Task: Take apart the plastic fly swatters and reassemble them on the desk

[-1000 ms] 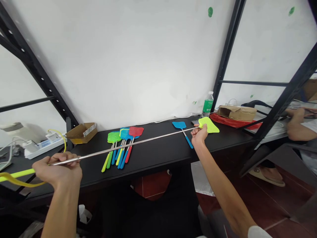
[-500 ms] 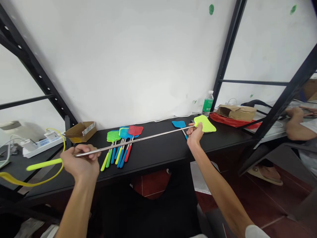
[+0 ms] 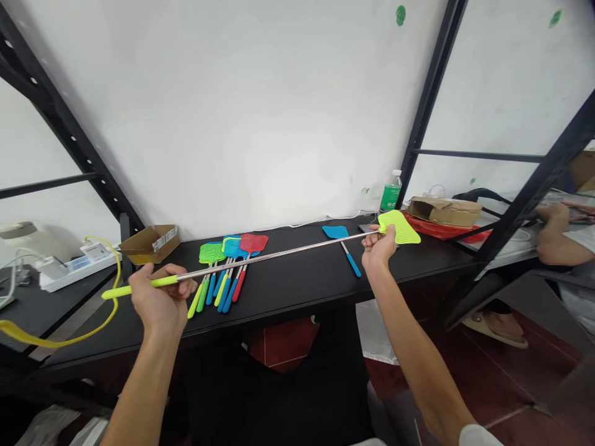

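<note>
While your left hand (image 3: 160, 303) and right hand (image 3: 379, 249) grip it, your lime-yellow plastic mesh swatter (image 3: 400, 227) is extended.
Left short: multicoloured plastic swatters (image 3: 233, 248), eleven o'clock; blue plastic swatter (image 3: 335, 231), one o'clock.

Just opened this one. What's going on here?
A person holds a yellow-green swatter out above a black table. The left hand grips it where the handle meets the long metal rod, and the right hand holds it at the base of the head. A cluster of coloured swatters and one separate blue swatter lie on the table.
</note>
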### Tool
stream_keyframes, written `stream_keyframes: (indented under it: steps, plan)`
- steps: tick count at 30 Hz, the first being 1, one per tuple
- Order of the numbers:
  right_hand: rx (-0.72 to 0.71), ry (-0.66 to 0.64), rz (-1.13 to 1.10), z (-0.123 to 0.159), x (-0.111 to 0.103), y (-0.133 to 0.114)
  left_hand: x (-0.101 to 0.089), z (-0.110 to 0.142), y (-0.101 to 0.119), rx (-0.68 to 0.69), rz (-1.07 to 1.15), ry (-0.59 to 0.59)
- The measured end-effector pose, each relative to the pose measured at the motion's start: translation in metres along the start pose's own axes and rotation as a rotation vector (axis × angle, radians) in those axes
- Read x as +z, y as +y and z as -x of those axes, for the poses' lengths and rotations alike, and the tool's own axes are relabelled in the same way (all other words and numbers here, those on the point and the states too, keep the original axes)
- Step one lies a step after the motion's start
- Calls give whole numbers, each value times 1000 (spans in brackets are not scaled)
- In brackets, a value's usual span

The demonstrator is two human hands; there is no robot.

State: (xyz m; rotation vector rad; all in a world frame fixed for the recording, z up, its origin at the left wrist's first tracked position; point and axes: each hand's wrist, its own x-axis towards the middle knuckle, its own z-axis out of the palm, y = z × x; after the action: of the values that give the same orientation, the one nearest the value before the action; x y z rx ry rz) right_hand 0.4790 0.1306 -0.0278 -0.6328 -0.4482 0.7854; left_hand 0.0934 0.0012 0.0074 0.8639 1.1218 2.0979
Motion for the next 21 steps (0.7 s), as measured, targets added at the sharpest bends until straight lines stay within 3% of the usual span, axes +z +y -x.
stream_keyframes:
  steps: [3, 13, 21]
  plan:
    - [-1, 14, -19, -2, -2, -3, -5, -4, 4, 39, -3, 54]
    - [-59, 5, 22, 10, 6, -1, 5, 4, -4, 95, 57, -13]
    - [24, -101, 5, 42, 24, 16, 22, 21, -25, -56, -32, -218]
